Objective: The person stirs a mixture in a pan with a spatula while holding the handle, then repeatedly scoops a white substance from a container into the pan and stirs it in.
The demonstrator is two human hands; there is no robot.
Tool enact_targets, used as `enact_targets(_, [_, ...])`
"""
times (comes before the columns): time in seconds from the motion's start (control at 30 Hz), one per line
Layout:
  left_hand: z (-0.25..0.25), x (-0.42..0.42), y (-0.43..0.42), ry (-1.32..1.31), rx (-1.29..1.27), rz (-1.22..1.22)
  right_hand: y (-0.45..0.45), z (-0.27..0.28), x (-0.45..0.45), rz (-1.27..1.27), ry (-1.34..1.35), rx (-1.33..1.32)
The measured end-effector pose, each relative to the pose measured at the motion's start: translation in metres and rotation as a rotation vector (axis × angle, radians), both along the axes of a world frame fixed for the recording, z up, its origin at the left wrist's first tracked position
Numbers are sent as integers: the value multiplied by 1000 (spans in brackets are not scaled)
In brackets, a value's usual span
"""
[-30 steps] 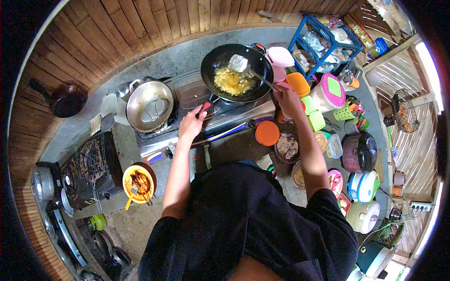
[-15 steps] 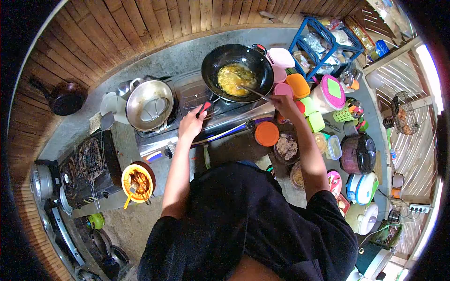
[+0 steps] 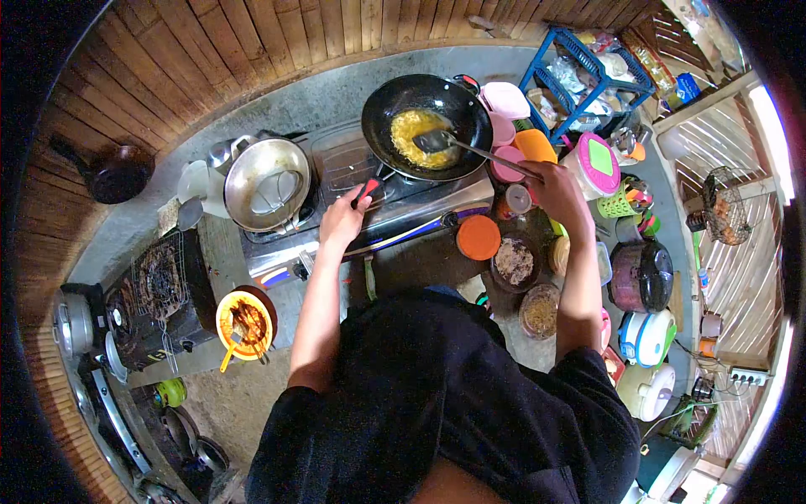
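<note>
A black wok (image 3: 384,113) sits on the right burner of the gas stove (image 3: 395,220), with a frothy yellow mixture (image 3: 411,153) in its bottom. My left hand (image 3: 342,220) is closed around the wok's red and black handle (image 3: 367,192). In my right hand (image 3: 556,191) is the long handle of a spatula (image 3: 494,156). The spatula's dark, broad head rests in the yellow mixture. Below my right forearm stand an orange lid (image 3: 478,238) and a bowl of crumbly brownish food (image 3: 514,262).
On the left burner stands a metal pan (image 3: 242,189) holding a wire skimmer. A bowl with dark sauce (image 3: 228,323) is at the lower left. Plastic containers (image 3: 594,166) crowd the right side, below a blue rack (image 3: 556,80).
My right hand has moved right and slightly down, drawing the spatula with it. The spatula's head now shows flat in the yellow mixture. My left hand stays on the wok's handle.
</note>
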State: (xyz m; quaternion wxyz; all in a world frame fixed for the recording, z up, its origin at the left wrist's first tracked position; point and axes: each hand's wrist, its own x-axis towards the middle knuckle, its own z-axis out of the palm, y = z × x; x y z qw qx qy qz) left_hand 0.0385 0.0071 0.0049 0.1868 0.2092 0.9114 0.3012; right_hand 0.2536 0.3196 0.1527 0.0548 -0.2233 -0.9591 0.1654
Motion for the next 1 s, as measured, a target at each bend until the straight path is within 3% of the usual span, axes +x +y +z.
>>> enact_targets(0.2, [3, 1, 0, -31, 12, -9, -27, 11, 7, 10, -91, 103])
enact_targets(0.3, [-3, -1, 0, -22, 14, 1, -36, -17, -5, 84, -85, 31])
enact_targets(0.37, [0, 0, 0, -20, 19, 2, -43, -44, -22, 162, -200, 164])
enact_targets(0.43, [2, 1, 0, -18, 24, 1, -73, -36, -37, 230, 9, 122])
enact_targets(0.5, [1, 1, 0, -2, 49, -11, -78, -57, -58, 229, 42, 174])
enact_targets(0.7, [1, 0, -1, 12, 44, -4, -27, -108, -108, 158, 100, 280])
enact_targets(0.77, [1, 0, -1, 17, 49, 6, -12, -88, -108, 218, -31, 391])
enact_targets(0.83, [1, 1, -1, 16, 54, 12, -20, -48, -93, -28, 24, 137])
enact_targets(0.93, [1, -1, 0, -12, 55, 2, 45, -89, -87, -58, 36, 234])
enact_targets(1.0, [7, 0, 0, -46, 22, -3, 54, -84, -75, -56, 55, 218])
